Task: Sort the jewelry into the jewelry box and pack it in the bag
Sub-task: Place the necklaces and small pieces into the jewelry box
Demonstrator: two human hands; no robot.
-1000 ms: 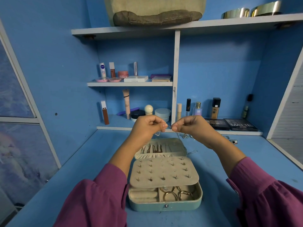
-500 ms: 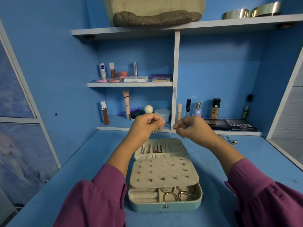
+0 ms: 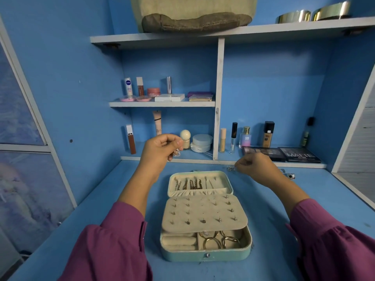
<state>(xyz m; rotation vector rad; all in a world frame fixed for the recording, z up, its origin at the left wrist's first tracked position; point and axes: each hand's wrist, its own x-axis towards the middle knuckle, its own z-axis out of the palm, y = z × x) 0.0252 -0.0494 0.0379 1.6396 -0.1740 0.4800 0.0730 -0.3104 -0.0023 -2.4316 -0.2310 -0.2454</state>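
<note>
Middle white shelf: white Nivea tube, pink jar, flat white box. Lower ledge: black eyeshadow palettes, amber foundation bottle, round pale-blue jar.

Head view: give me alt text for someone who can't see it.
Above an open jewelry box on a blue desk, the left hand pinches a small pendant and the right hand pinches something fine, hands apart. Cosmetics line the shelves behind; a bag sits on top.

Bag cut off at top edge
</note>
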